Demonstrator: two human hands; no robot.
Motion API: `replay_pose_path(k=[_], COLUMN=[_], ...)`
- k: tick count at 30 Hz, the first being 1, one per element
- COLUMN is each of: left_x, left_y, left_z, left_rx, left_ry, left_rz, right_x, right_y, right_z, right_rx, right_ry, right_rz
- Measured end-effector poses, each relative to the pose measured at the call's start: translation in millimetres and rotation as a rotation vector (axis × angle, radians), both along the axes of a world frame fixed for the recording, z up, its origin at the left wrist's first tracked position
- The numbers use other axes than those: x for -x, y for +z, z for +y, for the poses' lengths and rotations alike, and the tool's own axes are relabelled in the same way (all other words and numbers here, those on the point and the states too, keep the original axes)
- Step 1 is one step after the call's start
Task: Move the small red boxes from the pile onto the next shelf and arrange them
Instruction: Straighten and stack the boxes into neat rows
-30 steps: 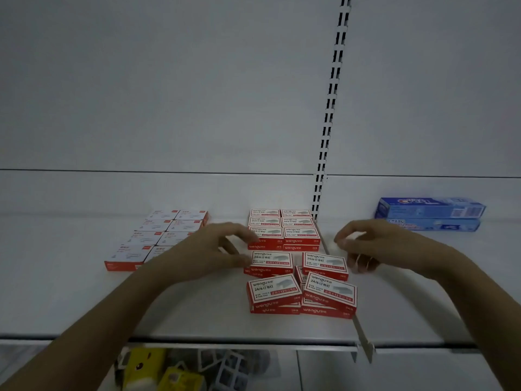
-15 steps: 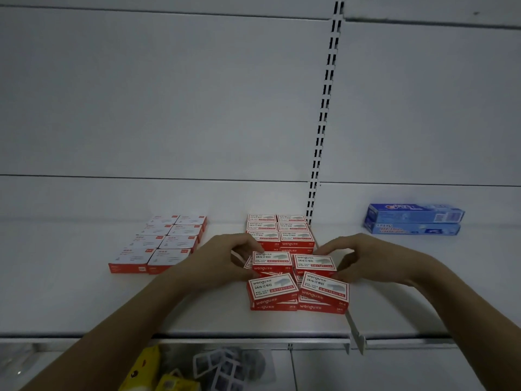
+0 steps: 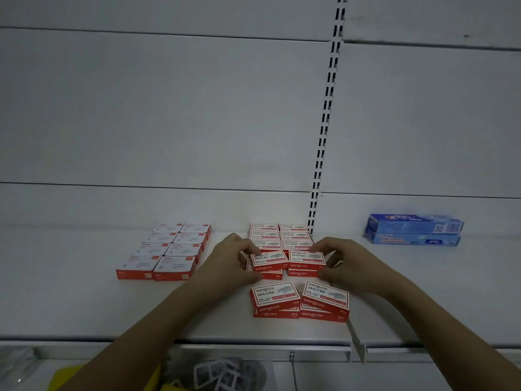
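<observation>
At frame centre, on the shelf (image 3: pixel 84 306), my left hand (image 3: pixel 225 266) grips one red box (image 3: pixel 269 260) and my right hand (image 3: pixel 348 263) grips its neighbour (image 3: pixel 307 259), fingers curled around the outer ends; more boxes (image 3: pixel 300 301) sit just below.

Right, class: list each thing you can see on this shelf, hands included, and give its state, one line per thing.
left hand: grips the left middle box.
right hand: grips the right middle box.
left middle box: flat, atop another box.
right middle box: flat, atop another box.
front boxes: stacked, slightly skewed.
back rows: neatly aligned.
pale-topped boxes: tidy block, untouched.
blue cartons: stacked, lying flat.
</observation>
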State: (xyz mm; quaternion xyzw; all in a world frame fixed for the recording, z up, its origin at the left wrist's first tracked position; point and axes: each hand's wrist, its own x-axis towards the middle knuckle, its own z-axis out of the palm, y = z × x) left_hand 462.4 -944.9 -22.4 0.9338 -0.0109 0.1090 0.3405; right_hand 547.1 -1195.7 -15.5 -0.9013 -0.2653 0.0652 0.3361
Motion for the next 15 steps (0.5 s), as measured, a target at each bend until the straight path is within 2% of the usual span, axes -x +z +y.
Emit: replay_pose_path(k=[10, 15], left_x=[-3.0, -2.8], left_y=[-0.7, 0.2], left_z=[7.7, 3.1], left_rx=[0.066, 0.038], left_ry=[0.047, 0.060], left_rz=[0.021, 0.030], right_x=[1.7, 0.5], right_y=[-8.1, -10.1], right_z=[6.7, 6.4], right_rx=[-0.046, -0.035], right_ry=[0.016, 0.024], right_rz=[-0.128, -0.150])
